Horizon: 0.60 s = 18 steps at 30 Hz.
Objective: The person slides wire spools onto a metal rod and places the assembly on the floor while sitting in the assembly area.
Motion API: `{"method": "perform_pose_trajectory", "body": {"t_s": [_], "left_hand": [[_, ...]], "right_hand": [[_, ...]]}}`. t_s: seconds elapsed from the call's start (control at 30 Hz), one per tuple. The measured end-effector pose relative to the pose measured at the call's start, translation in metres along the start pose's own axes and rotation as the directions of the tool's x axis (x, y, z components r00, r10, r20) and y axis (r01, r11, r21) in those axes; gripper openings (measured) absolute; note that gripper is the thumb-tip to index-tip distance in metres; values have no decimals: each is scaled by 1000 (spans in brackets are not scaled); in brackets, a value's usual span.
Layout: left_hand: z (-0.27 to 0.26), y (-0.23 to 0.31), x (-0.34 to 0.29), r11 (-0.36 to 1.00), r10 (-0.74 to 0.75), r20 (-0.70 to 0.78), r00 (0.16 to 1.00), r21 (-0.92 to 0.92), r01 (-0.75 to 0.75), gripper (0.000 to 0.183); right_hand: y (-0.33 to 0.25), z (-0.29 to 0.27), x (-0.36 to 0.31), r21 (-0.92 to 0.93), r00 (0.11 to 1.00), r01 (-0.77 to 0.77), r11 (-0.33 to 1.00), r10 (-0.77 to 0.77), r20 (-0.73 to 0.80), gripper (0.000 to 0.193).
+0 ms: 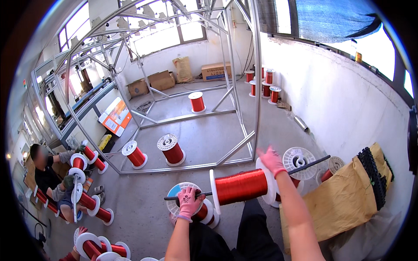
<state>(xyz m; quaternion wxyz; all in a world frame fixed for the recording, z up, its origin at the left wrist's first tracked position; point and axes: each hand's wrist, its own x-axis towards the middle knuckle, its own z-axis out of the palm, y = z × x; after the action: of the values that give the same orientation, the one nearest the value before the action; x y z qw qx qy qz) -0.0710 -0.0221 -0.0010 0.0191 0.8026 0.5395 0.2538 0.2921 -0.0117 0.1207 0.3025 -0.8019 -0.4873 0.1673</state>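
Both my hands wear pink gloves. My left hand (189, 202) is closed around the left part of a black rod (314, 162). The rod runs through a large spool of red wire (241, 187) with white flanges, lying on its side in front of my legs. My right hand (272, 162) is at the top of that spool's right flange, fingers stretched out and apart. Beneath my left hand stands another red wire spool (210, 217). The rod's right end passes over a spool with a white spoked flange (299, 162).
A metal frame (191, 119) stands ahead, with red spools (173, 150) on the floor at its base. Brown sacking (328, 202) and a black ribbed strip (371, 178) lie at right. At left a co-worker (48, 169) handles several spools; another person's gloved hand (82, 230) shows lower left.
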Motion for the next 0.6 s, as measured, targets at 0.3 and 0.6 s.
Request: {"method": "perform_pose_trajectory", "body": {"t_s": [0.3, 0.6], "left_hand": [[3, 0, 1, 1000, 4, 13, 1000, 13, -4, 33], [5, 7, 4, 1000, -4, 21, 1000, -13, 4, 32]], "right_hand": [[28, 33, 24, -185, 973, -66, 981, 105, 205, 50], [252, 128, -201, -593, 939, 163, 788, 61, 339, 38]]}}
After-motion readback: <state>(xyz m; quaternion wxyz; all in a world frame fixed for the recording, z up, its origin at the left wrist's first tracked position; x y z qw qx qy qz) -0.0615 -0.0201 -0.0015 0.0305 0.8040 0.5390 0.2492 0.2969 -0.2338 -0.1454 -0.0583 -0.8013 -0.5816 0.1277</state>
